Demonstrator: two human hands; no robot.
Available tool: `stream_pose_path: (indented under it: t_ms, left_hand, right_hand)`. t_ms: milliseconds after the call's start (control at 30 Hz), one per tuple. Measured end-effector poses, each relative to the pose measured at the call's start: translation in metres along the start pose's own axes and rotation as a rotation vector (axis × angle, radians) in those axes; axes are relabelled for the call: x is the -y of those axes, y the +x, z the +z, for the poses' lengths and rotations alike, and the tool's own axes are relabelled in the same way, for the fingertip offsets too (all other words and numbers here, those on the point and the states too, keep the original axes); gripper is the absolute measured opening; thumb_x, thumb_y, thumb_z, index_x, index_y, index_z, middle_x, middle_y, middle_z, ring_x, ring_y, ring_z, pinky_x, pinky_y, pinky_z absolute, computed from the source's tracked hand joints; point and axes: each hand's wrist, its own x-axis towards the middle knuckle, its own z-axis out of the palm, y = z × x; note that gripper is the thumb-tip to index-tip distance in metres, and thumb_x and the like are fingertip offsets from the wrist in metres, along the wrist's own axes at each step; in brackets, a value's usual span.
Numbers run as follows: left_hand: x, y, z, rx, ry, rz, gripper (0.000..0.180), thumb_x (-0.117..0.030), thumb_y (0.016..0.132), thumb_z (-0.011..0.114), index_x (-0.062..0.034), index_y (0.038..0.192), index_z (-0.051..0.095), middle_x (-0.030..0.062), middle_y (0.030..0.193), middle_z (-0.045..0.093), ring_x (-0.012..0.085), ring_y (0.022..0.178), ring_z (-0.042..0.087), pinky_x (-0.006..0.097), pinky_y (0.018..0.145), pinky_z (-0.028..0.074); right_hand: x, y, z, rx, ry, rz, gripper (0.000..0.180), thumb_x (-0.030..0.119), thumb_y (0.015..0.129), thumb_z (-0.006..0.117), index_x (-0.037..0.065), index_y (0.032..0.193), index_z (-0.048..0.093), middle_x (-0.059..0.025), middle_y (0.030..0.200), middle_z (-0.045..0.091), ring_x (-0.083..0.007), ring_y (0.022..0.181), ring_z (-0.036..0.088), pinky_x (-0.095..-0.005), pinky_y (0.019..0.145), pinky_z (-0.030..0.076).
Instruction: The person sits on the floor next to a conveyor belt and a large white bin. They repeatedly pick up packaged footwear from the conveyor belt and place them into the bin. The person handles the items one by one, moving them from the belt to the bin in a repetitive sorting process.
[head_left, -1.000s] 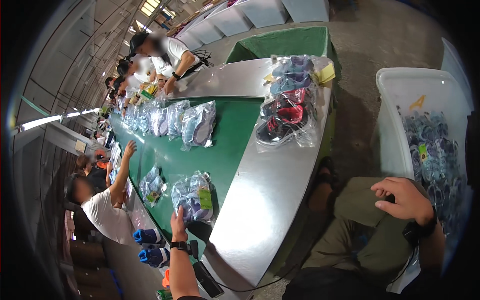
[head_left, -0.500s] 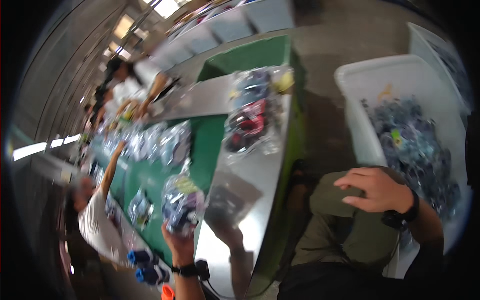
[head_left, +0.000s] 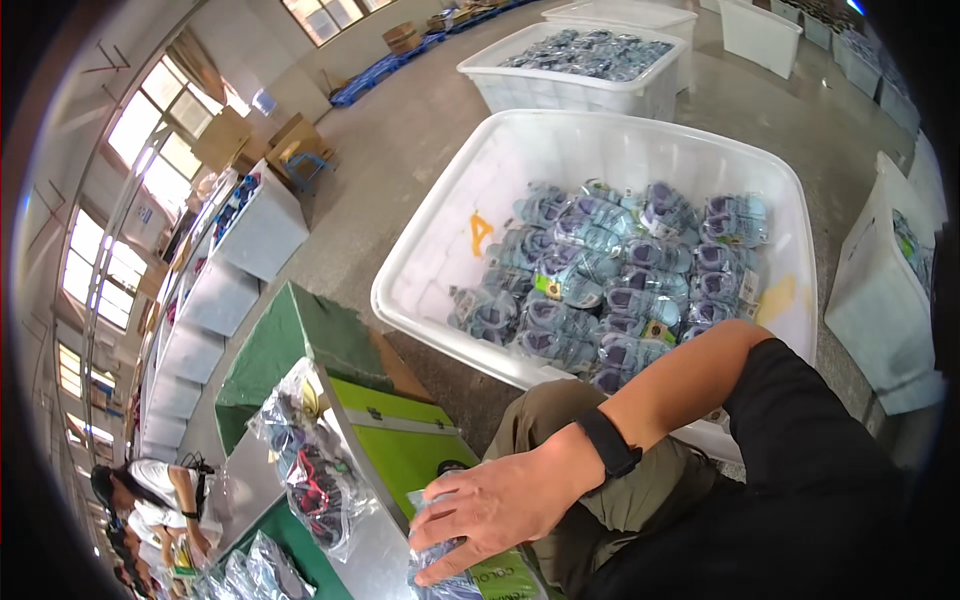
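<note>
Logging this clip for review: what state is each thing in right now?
Large white plastic bin: open, partly filled with bagged bluish shoes.
Second white bin behind: open, filled nearly to the rim.
Right hand: fingers spread over a clear-bagged shoe pack at the metal table edge.
Left hand: out of view.
Clear bag of dark and red shoes: lying on table.

We wear a black short sleeve (head_left: 800,420) that ends above the elbow, a black band (head_left: 608,446) snug around the wrist behind our bare right hand (head_left: 497,510), and olive-khaki trousers (head_left: 610,480) with a stitched seam over the thigh.
</note>
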Motion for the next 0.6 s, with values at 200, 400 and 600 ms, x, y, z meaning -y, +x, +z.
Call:
stream_pose_path:
  t_ms: [200,400,600]
  left_hand:
    - [-0.001,0.01,0.013,0.399,-0.086,0.002,0.058,-0.046,0.097,0.066,-0.0051,0.138,0.066,0.0157,0.129,0.073,0.0331,0.12,0.068,0.047,0.103,0.056]
    - [-0.018,0.04,0.041,0.58,0.02,0.092,0.054,-0.047,0.111,0.053,-0.004,0.142,0.062,0.0119,0.111,0.073,0.0278,0.097,0.069,0.042,0.085,0.058]
    - [-0.009,0.052,0.039,0.004,0.346,0.348,0.041,-0.039,0.11,0.058,-0.0052,0.131,0.065,0.002,0.094,0.067,0.0159,0.078,0.064,0.027,0.065,0.05]
  right_hand:
    - [-0.004,-0.02,-0.034,-0.033,0.127,0.173,0.108,0.023,0.073,0.088,0.004,0.165,0.034,-0.0159,0.113,0.062,-0.0375,0.102,0.065,-0.0504,0.093,0.05]
    - [-0.046,-0.055,-0.079,-0.241,0.05,0.557,0.095,0.033,0.079,0.085,0.005,0.16,0.043,-0.0201,0.122,0.068,-0.0393,0.108,0.07,-0.0485,0.093,0.056]
    - [-0.112,-0.15,-0.13,-0.22,-0.321,1.062,0.079,0.035,0.084,0.083,0.013,0.153,0.053,-0.0149,0.125,0.071,-0.0317,0.112,0.071,-0.0442,0.097,0.056]
